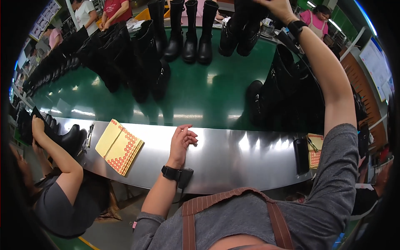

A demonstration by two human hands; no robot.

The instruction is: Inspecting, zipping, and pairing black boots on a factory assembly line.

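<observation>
The black boots [246, 31] at the far edge of the worktop are what the person's right hand [277, 7] reaches for — the arm is stretched fully across the green belt [200, 89], and the hand sits at the very top of the picture, its fingers curled over the boot tops. Whether it has them gripped or only touches them cannot be told, since the fingers are cut off by the frame.

The left hand [182, 141] lies flat and empty on the steel strip [225, 154] along the near edge of the worktop, fingers loosely spread. It looks placed there as a brace, taking the body's weight while the other arm leans so far over.

On the belt, more tall black boots [189, 29] stand upright in pairs toward the far edge, and another dark row [125, 58] runs off to the far left; standing them on their soles keeps the shafts from creasing and lets each pair be lifted by the top. A further dark cluster of boots [287, 96] stands near the right side, under the outstretched arm.

A stack of yellow sheets with round orange stickers [118, 146] rests on the steel strip just left of the left hand — within easy reach. A second such pad [315, 150] and a dark flat object [301, 155] lie toward the near right corner.

At the near left, a co-worker's hand [37, 125] holds a boot [68, 139] at the edge.
</observation>
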